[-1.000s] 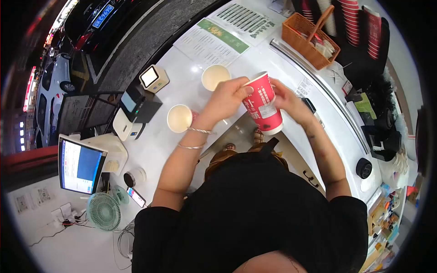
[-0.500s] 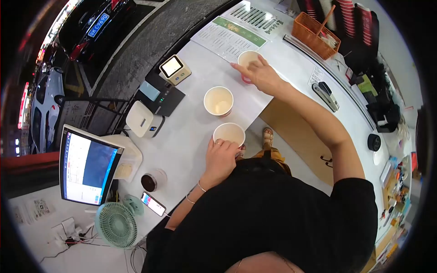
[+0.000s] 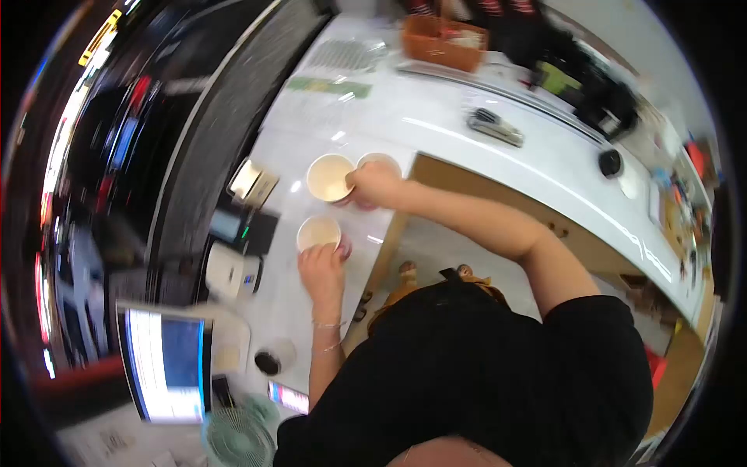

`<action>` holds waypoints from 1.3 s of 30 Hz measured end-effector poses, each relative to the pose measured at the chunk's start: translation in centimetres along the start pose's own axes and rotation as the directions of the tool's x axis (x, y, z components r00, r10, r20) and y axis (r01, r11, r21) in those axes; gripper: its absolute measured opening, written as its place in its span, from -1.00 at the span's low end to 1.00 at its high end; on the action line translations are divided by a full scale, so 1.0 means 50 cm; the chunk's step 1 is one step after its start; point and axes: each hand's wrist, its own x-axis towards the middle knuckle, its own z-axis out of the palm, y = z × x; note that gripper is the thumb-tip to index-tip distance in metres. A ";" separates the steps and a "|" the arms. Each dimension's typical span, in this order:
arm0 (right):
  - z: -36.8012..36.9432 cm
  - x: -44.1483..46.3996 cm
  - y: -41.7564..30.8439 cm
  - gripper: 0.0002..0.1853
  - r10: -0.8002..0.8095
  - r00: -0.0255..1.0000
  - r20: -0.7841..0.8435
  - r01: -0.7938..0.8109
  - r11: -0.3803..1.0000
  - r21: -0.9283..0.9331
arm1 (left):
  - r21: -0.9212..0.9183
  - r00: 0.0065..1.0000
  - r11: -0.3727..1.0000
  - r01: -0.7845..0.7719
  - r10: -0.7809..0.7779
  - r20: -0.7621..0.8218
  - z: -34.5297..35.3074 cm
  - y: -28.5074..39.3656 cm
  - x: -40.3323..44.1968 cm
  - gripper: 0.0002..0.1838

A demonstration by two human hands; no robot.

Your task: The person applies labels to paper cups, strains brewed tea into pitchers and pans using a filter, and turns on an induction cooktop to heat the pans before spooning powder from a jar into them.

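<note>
Three white paper cups stand close together on the white counter. My left hand has its fingers curled over the near rim of the nearest cup. My right hand lies partly over the right-hand cup and hides much of it, while its fingertips meet the rim of the far-left cup. Blur leaves unclear which of these two cups the right hand grips. The far-left cup's pale inside shows.
Left of the cups are a small screen device, a white box-shaped device and a monitor. A dark-topped jar, phone and green fan are nearer. A stapler and wicker basket lie beyond.
The view has turned and blurred. My right hand and the far cup have come close beside the middle cup. My left hand stays on the nearest cup.
</note>
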 end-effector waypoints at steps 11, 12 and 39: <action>-0.104 -0.807 0.222 -0.81 0.603 0.705 -0.374 -0.511 0.797 0.321 | -0.714 0.220 0.309 -0.628 0.951 0.218 0.154 0.644 0.037 -0.88; -0.098 -0.858 0.233 -0.82 0.640 0.649 -0.411 -0.547 0.768 0.333 | -0.724 0.106 0.253 -0.641 0.964 0.243 0.162 0.708 0.043 -0.87; -0.277 -2.192 0.692 -0.50 0.907 -0.414 -0.076 -0.465 -0.139 0.874 | -0.762 -0.506 -0.593 -0.259 0.756 -0.416 0.534 2.112 -0.578 -0.88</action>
